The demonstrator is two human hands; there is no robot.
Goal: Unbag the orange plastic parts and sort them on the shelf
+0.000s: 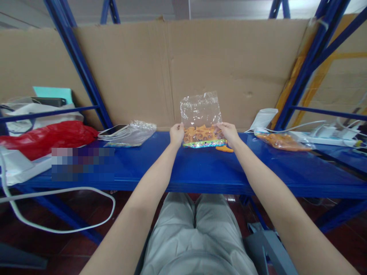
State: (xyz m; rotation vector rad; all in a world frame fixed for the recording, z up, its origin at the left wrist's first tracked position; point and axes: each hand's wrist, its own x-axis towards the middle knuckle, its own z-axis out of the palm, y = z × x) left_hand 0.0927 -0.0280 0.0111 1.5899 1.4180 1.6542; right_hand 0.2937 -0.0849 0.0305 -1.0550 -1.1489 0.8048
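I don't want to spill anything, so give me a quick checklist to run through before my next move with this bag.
1. Left hand on the bag: ok, it grips the left side.
2. Right hand on the bag: ok, it grips the right side.
3. Orange pieces gathered together: ok, they lie near the colourful strip, at the end nearest you.
4. Nothing loose outside: not ok, an orange piece lies on the blue table near your right hand.
5. Bag sealed: cannot tell from this view.
6. White cord clear of your arms: ok, it hangs off to the left.
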